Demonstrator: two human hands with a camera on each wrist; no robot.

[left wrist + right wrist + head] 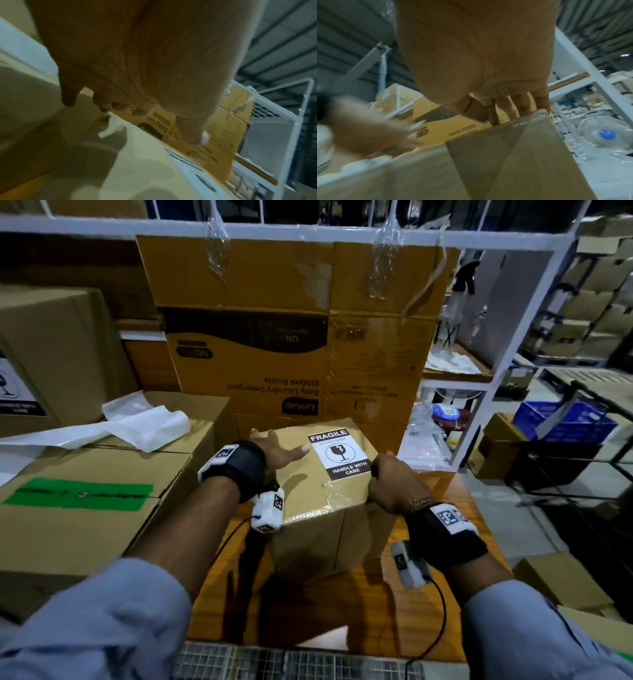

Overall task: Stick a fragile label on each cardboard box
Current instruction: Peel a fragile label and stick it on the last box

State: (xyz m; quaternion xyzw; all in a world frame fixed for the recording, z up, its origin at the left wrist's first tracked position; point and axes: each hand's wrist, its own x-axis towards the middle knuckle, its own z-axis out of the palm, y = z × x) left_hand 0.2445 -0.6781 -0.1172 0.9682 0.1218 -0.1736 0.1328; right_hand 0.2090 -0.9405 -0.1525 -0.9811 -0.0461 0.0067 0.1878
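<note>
The small cardboard box (318, 474) stands on the wooden table (455, 491) straight in front of me, one corner turned toward my chest. The fragile label (339, 454) is stuck flat on the top of the box, toward its right far part, with the word FRAGILE at the far end and HANDLE WITH CARE at the near end.

My left hand (274, 448) lies on the top of the box at its left far corner, fingers stretched out straight and palm down; the thumb points toward the label and stops just beside its left edge. From the left wrist view the fingers (118, 106) look spread and flat over the box, gripping nothing.

My right hand (394, 481) is at the right edge of the box, just beside the label's near right corner. Its fingers curl over that edge and hold the box; the right wrist view shows the fingertips (510, 111) hooked over the upper rim of the box's side wall.

Behind the box stands a large brown carton (291, 337), printed upside down. Left of the box sit more cartons, one with a green strip (78, 494) and one with loose white backing paper (137, 426) on top.
</note>
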